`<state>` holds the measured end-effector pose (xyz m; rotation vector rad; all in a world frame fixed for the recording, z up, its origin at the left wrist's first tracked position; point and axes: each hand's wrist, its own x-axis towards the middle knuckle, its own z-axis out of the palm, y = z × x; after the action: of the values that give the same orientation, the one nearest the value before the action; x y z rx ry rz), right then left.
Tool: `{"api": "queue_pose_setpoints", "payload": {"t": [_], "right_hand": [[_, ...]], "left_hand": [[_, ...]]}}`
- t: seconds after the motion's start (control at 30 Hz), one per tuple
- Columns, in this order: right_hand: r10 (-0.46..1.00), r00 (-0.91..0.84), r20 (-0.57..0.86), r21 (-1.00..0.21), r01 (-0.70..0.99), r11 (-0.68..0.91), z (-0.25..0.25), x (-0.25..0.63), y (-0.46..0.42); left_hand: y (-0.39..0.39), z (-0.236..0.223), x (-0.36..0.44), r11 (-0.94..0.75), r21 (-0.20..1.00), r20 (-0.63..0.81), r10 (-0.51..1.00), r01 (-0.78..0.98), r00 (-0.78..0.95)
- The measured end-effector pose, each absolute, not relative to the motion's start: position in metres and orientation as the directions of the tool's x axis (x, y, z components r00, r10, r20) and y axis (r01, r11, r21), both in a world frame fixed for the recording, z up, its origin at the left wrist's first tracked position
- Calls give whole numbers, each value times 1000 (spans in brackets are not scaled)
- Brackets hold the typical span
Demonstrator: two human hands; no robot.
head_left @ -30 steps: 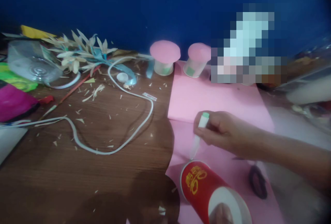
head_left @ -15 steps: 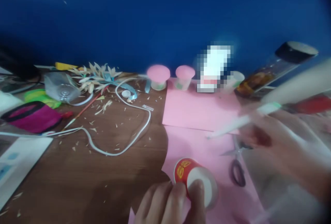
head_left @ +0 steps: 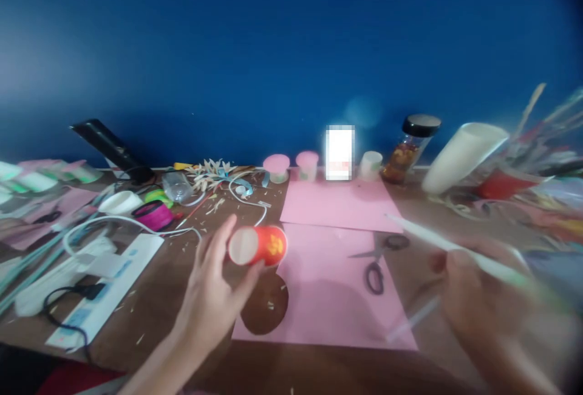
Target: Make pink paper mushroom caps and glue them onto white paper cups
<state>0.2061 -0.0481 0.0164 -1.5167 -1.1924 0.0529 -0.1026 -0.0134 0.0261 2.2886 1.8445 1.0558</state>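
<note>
In the head view my left hand (head_left: 218, 288) holds a small red paper cup (head_left: 269, 245) with gold markings, tilted on its side with one white end towards the left. The cup is raised over the pink paper (head_left: 328, 298), which has a round cut-out at its lower left. On the right, my right hand (head_left: 478, 298) is closed around a white pen (head_left: 455, 249) with a green part near its rear, blurred by motion. Scissors (head_left: 374, 264) with dark handles lie spread on the paper between the hands. A thin clear stick (head_left: 414, 320) shows below the pen, too blurred to identify.
Two pink-topped cups (head_left: 276, 167), a bright pixelated screen (head_left: 340, 152), a white cup (head_left: 371, 165) and a dark-lidded jar (head_left: 410, 146) line the blue wall. A white roll (head_left: 464, 158) leans at right. White cable (head_left: 113, 220), a magenta pouch (head_left: 155, 216) and a power strip (head_left: 109, 291) lie left.
My left hand has lifted the paper cup off the pink paper and moved left, turning it. My right hand still holds the pen, now lower. The camera view has widened and shifted.
</note>
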Motion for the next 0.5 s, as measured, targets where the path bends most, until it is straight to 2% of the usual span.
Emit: {"api": "queue_pose_setpoints", "payload": {"t": [0.07, 0.2, 0.3, 0.4, 0.5], "right_hand": [[643, 471, 604, -708, 688, 161, 10, 208, -51], [588, 444, 676, -642, 747, 175, 2, 210, -53], [507, 497, 704, -674, 692, 257, 5, 210, -52], [477, 558, 679, -728, 595, 340, 10, 214, -51], [481, 617, 623, -780, 532, 329, 11, 221, -49]], "left_hand": [[0, 40, -107, -247, 461, 469, 883, 852, 2], [31, 52, -87, -299, 464, 428, 900, 834, 84], [54, 49, -50, -353, 480, 428, 893, 803, 137], [75, 39, -4, -490, 493, 447, 851, 718, 274], [92, 28, 44, -512, 549, 401, 855, 661, 329]]}}
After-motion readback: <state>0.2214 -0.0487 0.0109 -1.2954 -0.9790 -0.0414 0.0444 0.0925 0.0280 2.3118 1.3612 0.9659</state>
